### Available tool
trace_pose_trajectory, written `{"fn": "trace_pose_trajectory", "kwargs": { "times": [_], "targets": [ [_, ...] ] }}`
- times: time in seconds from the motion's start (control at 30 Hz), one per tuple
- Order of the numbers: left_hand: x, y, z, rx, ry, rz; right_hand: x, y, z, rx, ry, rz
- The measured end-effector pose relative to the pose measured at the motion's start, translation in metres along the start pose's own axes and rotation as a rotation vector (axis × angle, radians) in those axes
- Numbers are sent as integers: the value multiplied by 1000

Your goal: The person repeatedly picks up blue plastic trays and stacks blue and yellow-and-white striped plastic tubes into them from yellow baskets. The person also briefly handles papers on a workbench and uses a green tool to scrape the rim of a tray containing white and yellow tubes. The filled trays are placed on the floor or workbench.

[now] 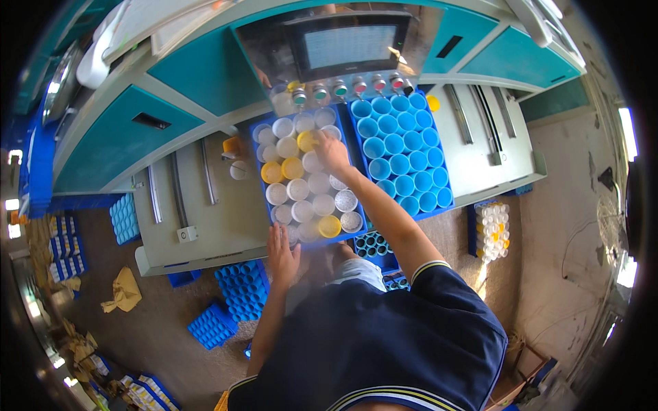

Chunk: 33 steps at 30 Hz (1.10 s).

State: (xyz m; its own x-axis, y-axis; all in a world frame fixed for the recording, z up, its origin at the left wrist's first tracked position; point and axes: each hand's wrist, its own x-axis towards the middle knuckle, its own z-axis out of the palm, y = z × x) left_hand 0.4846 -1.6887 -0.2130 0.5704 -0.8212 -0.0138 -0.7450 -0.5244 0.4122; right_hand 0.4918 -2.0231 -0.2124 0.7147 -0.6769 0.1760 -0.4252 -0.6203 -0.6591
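A blue tray (264,133) lies flat on the table, its cells filled with upright cups (312,183), mostly white-capped, four yellow. The right fingers (323,140) touch a yellow-capped cup (306,140) near the far edge; the left fingers (279,233) rest at the near edge.

Navy short-sleeved shirt with white-and-yellow striped cuffs; bare forearms.

My right arm extends forward, nearly straight, the right hand (332,152) turned palm-down with its fingers curled loosely downward. My left arm is bent and held closer in, the left hand (282,255) lying flat with fingers spread and pointing forward.
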Motion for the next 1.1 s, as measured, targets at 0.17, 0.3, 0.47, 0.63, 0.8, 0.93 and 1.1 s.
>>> {"fn": "trace_pose_trajectory", "kwargs": {
  "times": [0.17,0.3,0.47,0.63,0.8,0.93,1.1],
  "targets": [
    [3,2,-10,-117,-9,-20,53,-3,54,-586,-248,-80],
    [3,3,-12,-163,-16,-60,57,3,71,-677,-304,-121],
    [4,3,-10,-219,5,-101,45,21,52,-432,-269,5],
    [6,6,-10,-228,20,-122,80,45,49,874,-102,594],
    [6,5,-13,-236,17,-138,132,61,73,1072,130,820],
    [3,0,-11,-288,12,-144,87,36,54,773,23,621],
    [-14,-15,-1,-403,165,-283,-113,-48,-22,988,-672,335]
  ]
}}
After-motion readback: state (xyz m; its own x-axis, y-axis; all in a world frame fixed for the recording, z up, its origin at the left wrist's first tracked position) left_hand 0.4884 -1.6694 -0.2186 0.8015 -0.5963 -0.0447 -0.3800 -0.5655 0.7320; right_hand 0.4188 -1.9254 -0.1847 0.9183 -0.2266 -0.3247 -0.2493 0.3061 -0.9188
